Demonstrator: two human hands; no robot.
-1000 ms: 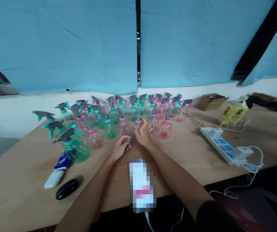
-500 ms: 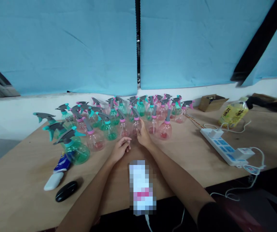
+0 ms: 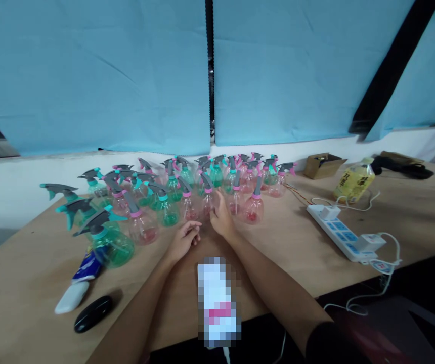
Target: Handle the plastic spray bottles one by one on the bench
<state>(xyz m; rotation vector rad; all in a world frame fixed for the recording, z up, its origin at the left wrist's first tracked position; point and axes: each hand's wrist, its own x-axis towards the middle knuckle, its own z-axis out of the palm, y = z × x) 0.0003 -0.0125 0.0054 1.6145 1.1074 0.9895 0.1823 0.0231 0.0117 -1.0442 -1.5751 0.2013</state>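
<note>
Several small spray bottles (image 3: 164,189), green and pink with grey triggers, stand crowded at the far middle of the wooden table (image 3: 289,247). My right hand (image 3: 222,220) reaches to the front row, its fingers and thumb closed around the body of a pink spray bottle (image 3: 207,198). Just left of it, my left hand (image 3: 181,242) lies on the table with its fingers loosely curled; nothing shows in it. A larger green spray bottle (image 3: 109,242) stands nearest on the left.
A white power strip (image 3: 339,233) with plugs and cables lies on the right, behind it a yellow drink bottle (image 3: 354,181) and a small cardboard box (image 3: 321,164). A white-blue tube (image 3: 77,283) and a black oval object (image 3: 93,313) lie front left. A blurred-out object (image 3: 217,301) sits at the near edge.
My right hand has slid a little left and down along the front row, from one pink bottle to the one beside it. The left hand stays curled on the table. The camera shifted slightly.
</note>
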